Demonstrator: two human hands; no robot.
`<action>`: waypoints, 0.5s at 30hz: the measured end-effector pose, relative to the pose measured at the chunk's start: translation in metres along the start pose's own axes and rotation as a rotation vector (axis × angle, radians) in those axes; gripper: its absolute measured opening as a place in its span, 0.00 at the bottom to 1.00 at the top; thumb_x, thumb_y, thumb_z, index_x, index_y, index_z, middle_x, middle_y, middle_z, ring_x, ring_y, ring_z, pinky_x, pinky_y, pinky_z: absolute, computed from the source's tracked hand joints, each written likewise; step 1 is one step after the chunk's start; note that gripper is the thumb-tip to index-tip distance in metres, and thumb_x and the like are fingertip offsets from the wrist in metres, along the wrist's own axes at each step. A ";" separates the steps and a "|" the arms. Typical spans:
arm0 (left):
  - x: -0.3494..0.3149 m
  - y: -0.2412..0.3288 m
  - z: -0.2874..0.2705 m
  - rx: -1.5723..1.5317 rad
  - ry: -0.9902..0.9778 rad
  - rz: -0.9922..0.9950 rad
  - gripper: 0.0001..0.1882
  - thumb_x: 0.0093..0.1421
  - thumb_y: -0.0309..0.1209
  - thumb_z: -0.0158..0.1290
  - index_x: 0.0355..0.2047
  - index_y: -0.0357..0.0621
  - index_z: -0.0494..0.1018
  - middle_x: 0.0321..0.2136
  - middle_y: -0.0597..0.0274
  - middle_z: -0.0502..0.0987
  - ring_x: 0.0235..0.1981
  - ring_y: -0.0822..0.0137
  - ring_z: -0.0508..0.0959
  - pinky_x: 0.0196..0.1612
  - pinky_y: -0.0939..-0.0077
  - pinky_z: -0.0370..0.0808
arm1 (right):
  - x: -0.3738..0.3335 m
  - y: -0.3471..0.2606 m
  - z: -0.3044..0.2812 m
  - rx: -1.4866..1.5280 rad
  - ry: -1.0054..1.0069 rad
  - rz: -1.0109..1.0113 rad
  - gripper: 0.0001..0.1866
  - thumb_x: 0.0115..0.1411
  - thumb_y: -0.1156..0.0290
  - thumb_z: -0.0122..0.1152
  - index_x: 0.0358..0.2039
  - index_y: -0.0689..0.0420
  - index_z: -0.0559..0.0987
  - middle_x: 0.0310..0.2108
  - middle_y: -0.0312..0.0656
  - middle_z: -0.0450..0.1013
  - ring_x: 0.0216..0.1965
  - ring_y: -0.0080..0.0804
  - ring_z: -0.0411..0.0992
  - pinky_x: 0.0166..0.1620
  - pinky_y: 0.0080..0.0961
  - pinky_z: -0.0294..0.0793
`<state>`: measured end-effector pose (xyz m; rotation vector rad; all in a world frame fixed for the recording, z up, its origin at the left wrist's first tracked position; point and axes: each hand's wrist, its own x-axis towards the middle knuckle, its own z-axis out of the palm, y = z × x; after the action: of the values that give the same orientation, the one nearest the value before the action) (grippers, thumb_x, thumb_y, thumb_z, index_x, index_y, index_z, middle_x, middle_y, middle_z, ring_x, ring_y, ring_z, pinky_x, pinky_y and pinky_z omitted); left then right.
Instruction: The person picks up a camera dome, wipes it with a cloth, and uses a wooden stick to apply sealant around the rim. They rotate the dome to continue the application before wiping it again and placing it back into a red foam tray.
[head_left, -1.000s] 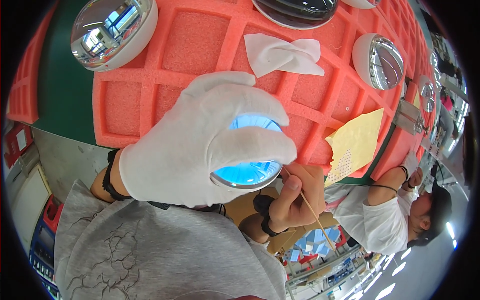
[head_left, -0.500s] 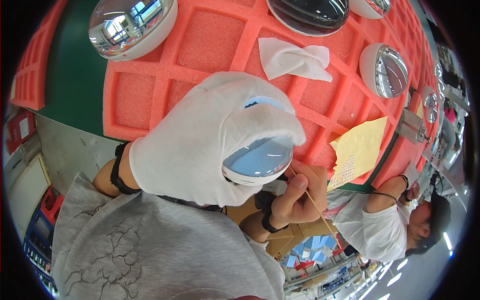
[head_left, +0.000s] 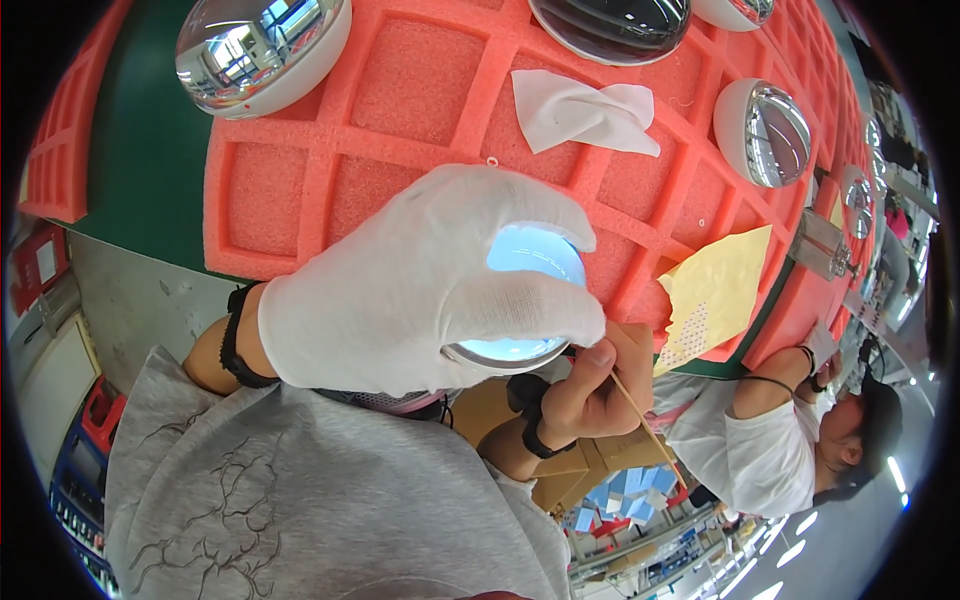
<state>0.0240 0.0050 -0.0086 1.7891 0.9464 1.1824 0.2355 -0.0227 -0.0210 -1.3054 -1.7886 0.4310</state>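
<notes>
My left hand (head_left: 400, 290), in a white cloth glove, is closed around a round glossy dome lens (head_left: 535, 250) with a pale rim. Its curved face shows bluish between the gloved fingers, and the rest is hidden by the glove. Bare and close beside the dome's right edge, my right hand (head_left: 600, 385) pinches a thin wooden stick (head_left: 648, 428). The stick's far end lies near the dome's rim; whether it touches cannot be made out. Beneath both hands spreads a red foam tray (head_left: 415, 80) with square pockets.
Several mirror-like domes, such as a large one (head_left: 262, 55), a dark one (head_left: 615, 25) and a smaller one (head_left: 765, 135), sit on the foam. A crumpled white cloth (head_left: 585, 110) and a yellow paper sheet (head_left: 715, 290) lie there too. A co-worker (head_left: 760, 440) is at the right.
The dome has turned in my gloved left hand, and the fingers have shifted over it, baring more blue between them. My right hand stays beside it with the stick.
</notes>
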 end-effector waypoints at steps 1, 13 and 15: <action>0.000 0.000 0.000 -0.008 0.009 0.007 0.31 0.38 0.26 0.73 0.45 0.60 0.78 0.48 0.52 0.74 0.44 0.51 0.78 0.41 0.63 0.79 | 0.000 0.000 0.000 -0.002 0.001 -0.002 0.08 0.61 0.74 0.59 0.30 0.66 0.81 0.22 0.44 0.78 0.19 0.32 0.70 0.23 0.24 0.65; 0.003 -0.016 0.007 0.127 -0.004 0.315 0.24 0.42 0.30 0.66 0.43 0.54 0.78 0.42 0.53 0.74 0.35 0.48 0.79 0.34 0.60 0.79 | 0.002 0.001 0.003 -0.013 0.024 -0.035 0.08 0.60 0.74 0.59 0.29 0.65 0.81 0.22 0.44 0.78 0.19 0.33 0.70 0.23 0.24 0.65; 0.002 -0.014 0.004 0.129 -0.027 0.281 0.24 0.42 0.30 0.66 0.43 0.54 0.78 0.43 0.53 0.74 0.36 0.48 0.79 0.35 0.59 0.79 | 0.002 -0.001 0.004 -0.007 0.023 -0.036 0.07 0.60 0.74 0.59 0.29 0.65 0.81 0.22 0.43 0.78 0.19 0.33 0.70 0.23 0.24 0.65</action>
<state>0.0257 0.0118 -0.0217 2.0882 0.7888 1.2883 0.2321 -0.0206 -0.0218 -1.2762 -1.7932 0.3878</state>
